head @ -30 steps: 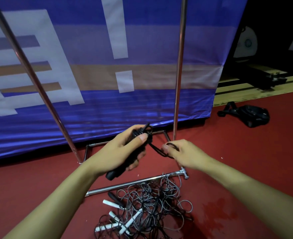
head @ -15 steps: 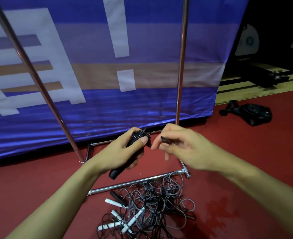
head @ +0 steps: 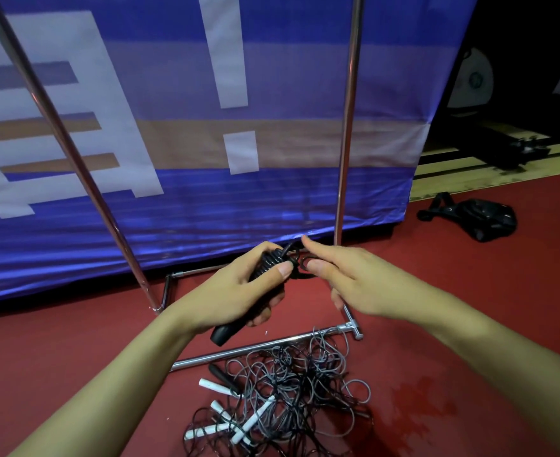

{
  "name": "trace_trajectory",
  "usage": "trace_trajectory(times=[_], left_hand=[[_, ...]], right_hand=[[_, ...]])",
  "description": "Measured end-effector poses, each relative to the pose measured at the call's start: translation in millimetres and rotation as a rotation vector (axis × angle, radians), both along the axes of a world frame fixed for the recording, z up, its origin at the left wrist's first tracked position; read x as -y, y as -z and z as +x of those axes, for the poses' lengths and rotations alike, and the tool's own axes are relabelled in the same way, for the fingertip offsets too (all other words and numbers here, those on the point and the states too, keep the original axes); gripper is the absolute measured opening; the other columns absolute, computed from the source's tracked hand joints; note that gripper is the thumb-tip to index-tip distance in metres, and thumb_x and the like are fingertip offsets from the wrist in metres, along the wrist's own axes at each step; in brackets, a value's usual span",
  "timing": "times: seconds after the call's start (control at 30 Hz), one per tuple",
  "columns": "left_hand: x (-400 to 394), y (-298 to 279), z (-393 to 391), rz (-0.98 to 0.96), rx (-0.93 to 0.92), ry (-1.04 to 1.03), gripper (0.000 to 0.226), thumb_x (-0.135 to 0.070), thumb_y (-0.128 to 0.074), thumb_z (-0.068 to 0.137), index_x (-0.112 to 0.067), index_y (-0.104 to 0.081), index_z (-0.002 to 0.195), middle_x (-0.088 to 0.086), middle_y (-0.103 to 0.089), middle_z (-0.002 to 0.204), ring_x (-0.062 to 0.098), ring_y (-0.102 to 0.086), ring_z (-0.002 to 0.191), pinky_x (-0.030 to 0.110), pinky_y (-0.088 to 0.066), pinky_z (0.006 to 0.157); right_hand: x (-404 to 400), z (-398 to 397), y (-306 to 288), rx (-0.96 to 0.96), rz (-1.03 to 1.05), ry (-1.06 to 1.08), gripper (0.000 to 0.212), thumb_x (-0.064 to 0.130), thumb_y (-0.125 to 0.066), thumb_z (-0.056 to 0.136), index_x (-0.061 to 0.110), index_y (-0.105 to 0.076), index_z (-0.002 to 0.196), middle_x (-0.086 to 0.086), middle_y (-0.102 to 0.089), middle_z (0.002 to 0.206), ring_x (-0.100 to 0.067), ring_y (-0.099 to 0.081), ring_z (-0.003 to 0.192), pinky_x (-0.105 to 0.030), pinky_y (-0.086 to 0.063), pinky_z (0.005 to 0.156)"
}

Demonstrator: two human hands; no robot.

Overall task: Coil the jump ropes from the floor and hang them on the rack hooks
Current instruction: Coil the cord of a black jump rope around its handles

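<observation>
Since the earlier frame the right hand (head: 361, 282) has closed in on the left hand (head: 235, 291) and now sits just beside it, forefinger extended, thumb and fingers apparently pinching a small loop of black cord (head: 306, 263) (the contact is partly hidden, so the pinch is probable rather than certain). The left hand's grip is fully wrapped round the black jump rope (head: 265, 282), its cord wound about the handles, thumb pressed on the windings; the handle end protrudes below the palm. This bundle is held in the air above the rack base bar (head: 255, 347). In front of that bar, nearer the camera, a tangled pile of jump ropes (head: 281, 400) with white and black handles lies on the red floor (head: 57, 351). Behind the bar two rack uprights (head: 344, 159) rise before a blue banner (head: 272, 199). Far right of the bar lies a black bag (head: 479, 217).
</observation>
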State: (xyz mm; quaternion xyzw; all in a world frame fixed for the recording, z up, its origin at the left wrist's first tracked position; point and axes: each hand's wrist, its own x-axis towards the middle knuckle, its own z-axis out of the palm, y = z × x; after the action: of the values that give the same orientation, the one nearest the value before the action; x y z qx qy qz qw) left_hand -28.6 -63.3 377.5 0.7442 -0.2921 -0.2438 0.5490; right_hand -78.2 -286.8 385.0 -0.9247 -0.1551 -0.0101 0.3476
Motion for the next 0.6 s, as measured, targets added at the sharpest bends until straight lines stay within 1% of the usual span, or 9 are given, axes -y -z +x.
trace_trajectory(times=[0.07,0.13,0.17,0.2,0.23,0.3,0.37,0.5,0.6], left_hand=[[0.6,-1.3,-1.3,0.011,0.003,0.016,0.027,-0.038,-0.05,0.106,-0.014,-0.046,0.116,0.007,-0.054,0.074,0.024,-0.051,0.057,0.031,-0.042,0.052],[-0.5,-2.2,-2.0,0.029,0.007,0.036,0.025,-0.039,-0.051,0.106,-0.015,-0.047,0.114,0.007,-0.054,0.074,0.024,-0.051,0.056,0.031,-0.044,0.054],[-1.0,-2.5,-2.5,0.04,0.016,0.046,0.025,-0.039,-0.051,0.106,-0.016,-0.047,0.114,0.007,-0.055,0.074,0.025,-0.052,0.056,0.032,-0.045,0.055],[-1.3,-2.6,-3.0,0.049,0.031,0.054,0.025,-0.039,-0.052,0.106,-0.016,-0.048,0.115,0.007,-0.055,0.074,0.025,-0.053,0.056,0.033,-0.045,0.056],[-1.7,-2.3,-3.2,0.055,0.05,0.059,0.025,-0.038,-0.053,0.106,-0.016,-0.048,0.116,0.007,-0.055,0.074,0.024,-0.053,0.056,0.034,-0.045,0.056],[-2.0,-2.2,-3.7,0.073,0.119,0.048,0.023,-0.037,-0.055,0.105,-0.017,-0.05,0.117,0.004,-0.055,0.073,0.023,-0.053,0.056,0.034,-0.046,0.055],[-2.2,-2.8,-4.2,0.117,0.211,0.023,0.02,-0.038,-0.056,0.104,-0.023,-0.051,0.116,0.0,-0.057,0.071,0.021,-0.055,0.056,0.033,-0.048,0.054],[-4.0,-0.9,-5.5,0.189,0.336,0.022,0.021,-0.043,-0.057,0.103,-0.029,-0.05,0.118,-0.001,-0.061,0.072,0.017,-0.059,0.056,0.029,-0.05,0.055],[-3.5,-2.3,-8.1,0.192,0.352,0.033,0.02,-0.043,-0.057,0.103,-0.03,-0.05,0.117,-0.002,-0.061,0.072,0.015,-0.059,0.055,0.027,-0.05,0.055]], right_hand=[[1.7,2.0,2.4,0.167,-0.059,-0.025,0.054,0.028,-0.048,0.107,0.017,-0.035,0.158,0.013,-0.051,0.078,0.001,-0.058,0.065,-0.017,-0.043,0.068],[2.7,3.5,2.6,0.193,-0.074,-0.034,0.06,0.026,-0.049,0.107,0.019,-0.026,0.162,0.011,-0.052,0.072,-0.002,-0.056,0.068,-0.017,-0.04,0.066],[2.4,2.8,1.9,0.181,-0.051,-0.04,0.063,0.025,-0.049,0.107,0.021,-0.02,0.163,0.008,-0.054,0.069,-0.006,-0.056,0.066,-0.02,-0.042,0.065],[0.9,1.6,1.3,0.157,-0.022,-0.046,0.063,0.024,-0.05,0.107,0.021,-0.02,0.163,0.008,-0.056,0.068,-0.008,-0.056,0.063,-0.022,-0.042,0.063],[-1.0,0.7,1.4,0.133,0.008,-0.051,0.055,0.023,-0.05,0.107,0.019,-0.027,0.157,0.01,-0.058,0.066,-0.007,-0.056,0.062,-0.021,-0.041,0.062],[-3.6,1.4,4.1,0.074,0.053,-0.027,0.027,0.023,-0.05,0.107,0.012,-0.039,0.13,0.016,-0.058,0.064,-0.003,-0.056,0.061,-0.017,-0.038,0.062],[-4.1,2.5,6.7,-0.007,0.082,-0.009,0.018,0.022,-0.048,0.108,0.009,-0.038,0.114,0.013,-0.055,0.061,0.0,-0.053,0.058,-0.015,-0.037,0.063],[-3.1,-1.5,2.2,-0.096,0.075,-0.059,0.019,0.026,-0.041,0.11,0.01,-0.037,0.119,0.013,-0.051,0.062,-0.001,-0.046,0.057,-0.012,-0.037,0.064],[-3.4,-4.4,0.8,-0.095,0.077,-0.102,0.016,0.027,-0.04,0.11,0.012,-0.037,0.116,0.011,-0.049,0.062,-0.003,-0.041,0.058,-0.014,-0.036,0.063]])
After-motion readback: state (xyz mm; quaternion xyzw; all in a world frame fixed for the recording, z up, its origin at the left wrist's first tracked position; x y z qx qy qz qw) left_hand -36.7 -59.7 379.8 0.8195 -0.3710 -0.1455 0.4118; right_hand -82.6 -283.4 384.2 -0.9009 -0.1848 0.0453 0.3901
